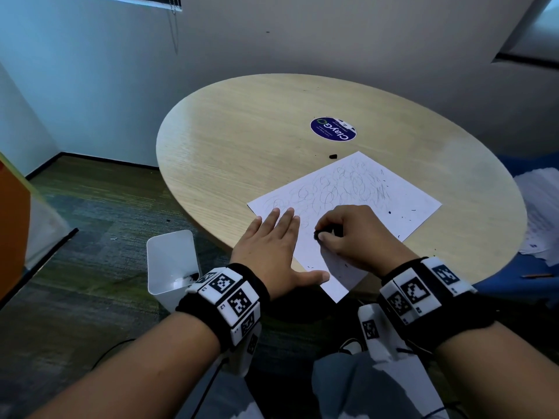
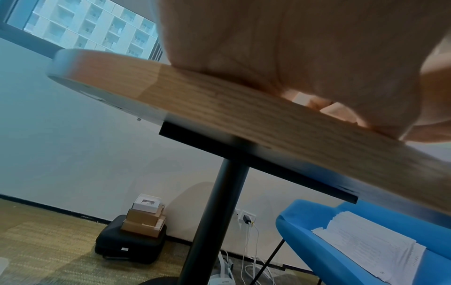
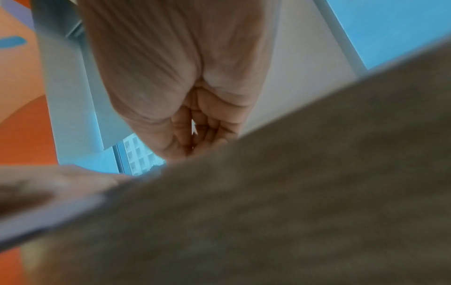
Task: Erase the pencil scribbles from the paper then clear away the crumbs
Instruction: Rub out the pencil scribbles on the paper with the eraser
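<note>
A white sheet of paper [image 1: 402,204] lies on the round wooden table [image 1: 242,140], its far half covered in pencil scribbles [image 1: 341,186]. My left hand [image 1: 273,249] lies flat with straight fingers on the sheet's near-left corner and presses it down. My right hand [image 1: 351,234] pinches a small dark eraser [image 1: 317,235] against the paper near the sheet's middle. Dark crumbs [image 1: 389,212] dot the right side of the sheet. In the left wrist view the palm [image 2: 305,57] rests on the tabletop [image 2: 219,108]. The right wrist view is blurred; the curled fingers [image 3: 205,131] show above the table edge.
A white bin [image 1: 172,264] stands on the carpet by the table's near-left edge. A round blue sticker [image 1: 332,129] and a small dark lump [image 1: 333,156] lie beyond the paper. A blue chair [image 2: 361,248] with stacked papers sits at the right.
</note>
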Motion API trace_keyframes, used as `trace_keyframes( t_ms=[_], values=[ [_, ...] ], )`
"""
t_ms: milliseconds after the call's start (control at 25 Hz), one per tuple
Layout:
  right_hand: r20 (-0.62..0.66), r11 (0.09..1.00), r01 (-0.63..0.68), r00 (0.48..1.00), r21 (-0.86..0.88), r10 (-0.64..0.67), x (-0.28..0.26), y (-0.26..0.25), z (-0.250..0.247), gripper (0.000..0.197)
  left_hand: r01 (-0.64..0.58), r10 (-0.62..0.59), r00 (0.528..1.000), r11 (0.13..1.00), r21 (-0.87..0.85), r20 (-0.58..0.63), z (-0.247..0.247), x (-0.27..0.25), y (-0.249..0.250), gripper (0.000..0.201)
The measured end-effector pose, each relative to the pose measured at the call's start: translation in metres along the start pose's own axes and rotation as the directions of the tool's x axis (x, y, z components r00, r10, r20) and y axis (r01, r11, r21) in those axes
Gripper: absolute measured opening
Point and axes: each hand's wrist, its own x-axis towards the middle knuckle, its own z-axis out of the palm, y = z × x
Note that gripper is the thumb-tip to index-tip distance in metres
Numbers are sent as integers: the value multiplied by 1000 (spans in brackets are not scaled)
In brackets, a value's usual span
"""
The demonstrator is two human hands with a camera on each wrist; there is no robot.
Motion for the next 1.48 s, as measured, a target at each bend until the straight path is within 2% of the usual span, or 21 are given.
trace_keyframes(
  t_ms=[80, 200, 240, 360, 400, 600, 760, 840, 960, 1000, 1120, 1320, 1480],
  values=[
    [-6, 1000, 7, 1000, 25, -6, -1, 2, 1, 13, -1, 1, 1000, 1000, -1, 1, 0, 0, 0, 115],
    [186, 995, 10, 982, 95, -27, -9, -3, -5, 13, -7, 7, 1000, 1000, 0, -4, 0, 0, 0, 115],
    [179, 996, 4, 984, 84, -19, -9, -1, -7, 13, -6, 6, 1000, 1000, 1, -6, 0, 0, 0, 115],
    [-37, 999, -52, 998, -10, 51, 1, 16, -7, 11, 0, 0, 1000, 1000, 4, -2, 0, 0, 0, 115],
    [-58, 998, -65, 996, -9, 64, 2, 17, -6, 11, 0, 0, 1000, 1000, 4, -1, 1, 0, 0, 115],
    [109, 995, 41, 993, 90, -50, -10, 3, -2, 11, -1, 1, 1000, 1000, 2, -12, 1, 0, 0, 116],
    [-75, 998, -59, 995, -1, 58, 0, 17, -3, 11, 3, -3, 1000, 1000, 3, -4, 1, 0, 0, 115],
    [-55, 1000, -28, 998, 5, 28, -3, 13, -1, 12, 3, -3, 1000, 1000, 4, -9, 1, -1, 0, 115],
    [94, 996, 42, 994, 74, -48, -13, 2, 2, 12, -2, 1, 1000, 1000, -7, -14, 1, -1, 0, 114],
    [82, 997, 29, 996, 68, -34, -11, 5, 1, 12, -1, 1, 1000, 1000, -5, -13, 1, 0, 0, 115],
    [-63, 999, -38, 997, 7, 38, -6, 17, -4, 12, 3, -3, 1000, 1000, 0, 1, 1, 0, 0, 116],
    [48, 996, 55, 997, 66, -58, -18, 4, 6, 11, -4, 4, 1000, 1000, 0, -10, 0, 0, 0, 113],
    [-76, 1000, -22, 997, 5, 22, -13, 16, 1, 11, -1, 1, 1000, 1000, -4, 3, 1, 0, -1, 115]
  ],
)
